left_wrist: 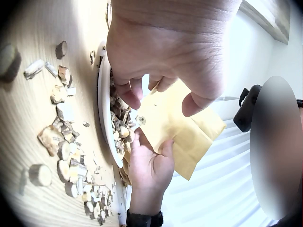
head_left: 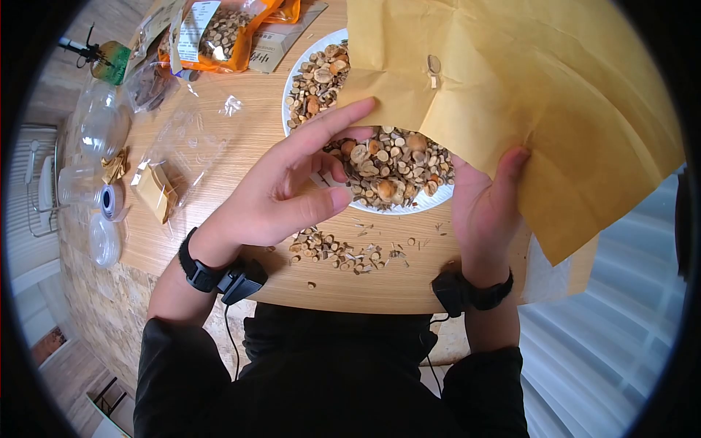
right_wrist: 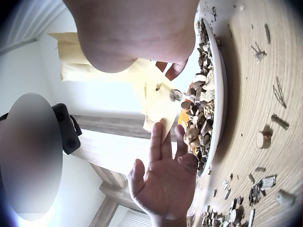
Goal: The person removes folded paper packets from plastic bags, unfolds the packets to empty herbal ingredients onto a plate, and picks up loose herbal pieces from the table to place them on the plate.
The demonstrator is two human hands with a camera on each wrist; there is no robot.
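Observation:
A large creased sheet of yellow-brown paper [head_left: 584, 95] slopes over the right part of a white plate [head_left: 286, 91]. My right hand [head_left: 485, 197] grips its near edge, thumb on top and fingers underneath. Beside the opposite edge, my left hand [head_left: 281, 193] has its thumb spread and its index fingertip against the paper. In the right wrist view, that left hand [right_wrist: 165, 189] shows its palm and extended fingers. Sliced dried herbs and roots [head_left: 398, 164] fill the plate. One dried slice [head_left: 434, 64] and a small bit lie on the paper.
Loose herb pieces [head_left: 343, 255] are scattered on the wooden table [head_left: 255, 139] near its front edge. At the back left lie an orange-edged bag of slices [head_left: 226, 33] and a clear plastic bag [head_left: 193, 131]. Further left are a tape roll [head_left: 112, 201] and clear containers [head_left: 102, 135].

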